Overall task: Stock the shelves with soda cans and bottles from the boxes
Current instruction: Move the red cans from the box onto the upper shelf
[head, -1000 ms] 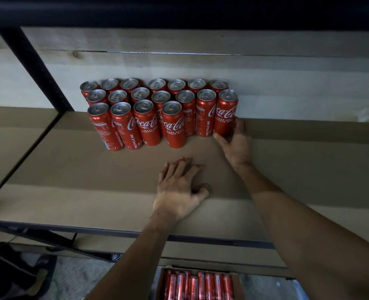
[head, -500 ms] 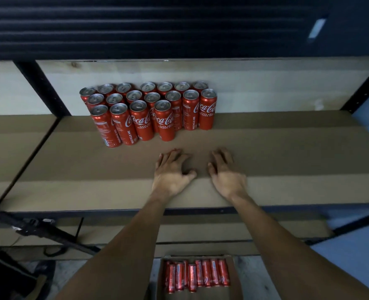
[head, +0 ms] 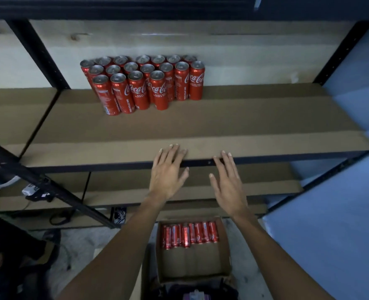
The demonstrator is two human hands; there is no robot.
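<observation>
Several red soda cans (head: pixel 144 83) stand upright in tight rows at the back left of the brown shelf board (head: pixel 244 118). My left hand (head: pixel 168 172) hovers at the shelf's front edge, fingers straight and spread, holding nothing. My right hand (head: pixel 228 182) is beside it, a little lower and in front of the edge, also flat and empty. Below, on the floor, an open cardboard box (head: pixel 224 256) holds a row of several red cans (head: pixel 190 234) lying along its far side.
Black metal uprights (head: pixel 38 53) frame the shelf, and a diagonal black bar (head: pixel 49 187) crosses the lower left. A lower brown shelf (head: pixel 118 185) sits beneath. A blue wall (head: pixel 341 213) stands at the right. Dark items and cables lie on the floor at left.
Both hands have drawn back from the shelf board to its front edge and lifted off it. The view has tilted down, showing more of the box on the floor.
</observation>
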